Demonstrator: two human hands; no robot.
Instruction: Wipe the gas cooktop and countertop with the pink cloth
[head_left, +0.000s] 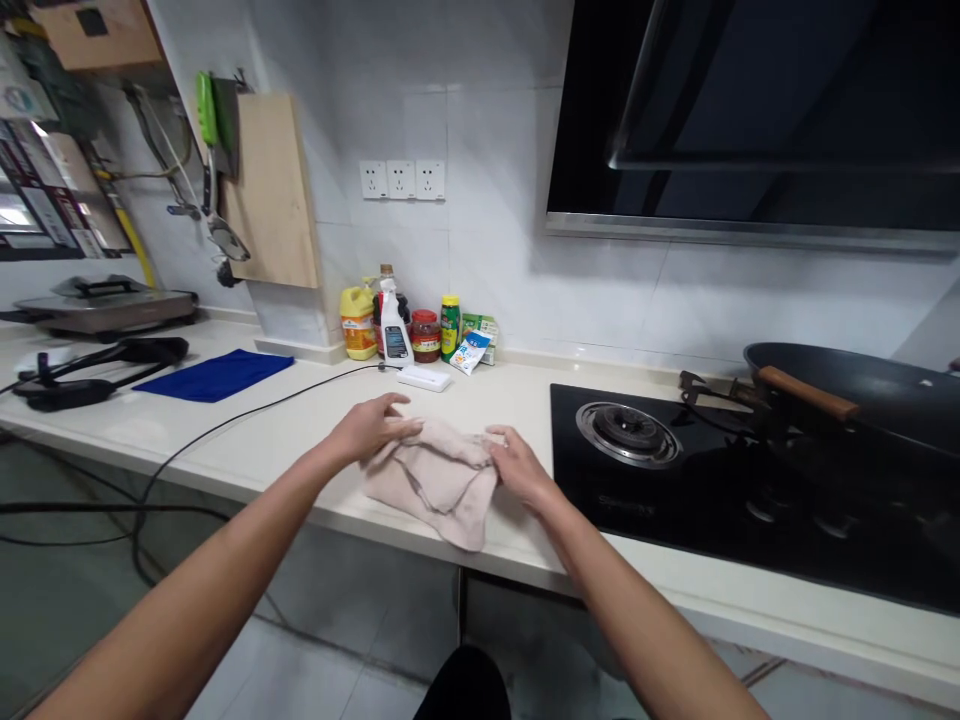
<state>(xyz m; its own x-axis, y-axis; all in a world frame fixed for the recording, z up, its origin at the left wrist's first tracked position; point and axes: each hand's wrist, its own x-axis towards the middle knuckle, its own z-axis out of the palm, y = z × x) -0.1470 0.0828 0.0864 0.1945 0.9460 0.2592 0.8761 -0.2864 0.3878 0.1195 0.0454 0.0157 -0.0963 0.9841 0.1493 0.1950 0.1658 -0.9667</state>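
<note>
A crumpled pale pink cloth lies on the countertop, partly folded over itself, with one corner reaching the front edge. My left hand grips its upper left side, the index finger lifted a little off the fabric. At the upper right edge, my right hand pinches the cloth between thumb and fingers. The fingertips of both hands are partly hidden in the folds. Just behind the cloth sits a white power bank with a black cable plugged in.
To the right is a black gas hob with a large wok under the range hood. Bottles, including a white spray bottle, stand along the wall. Leftward lie a blue cloth and a black strapped headset.
</note>
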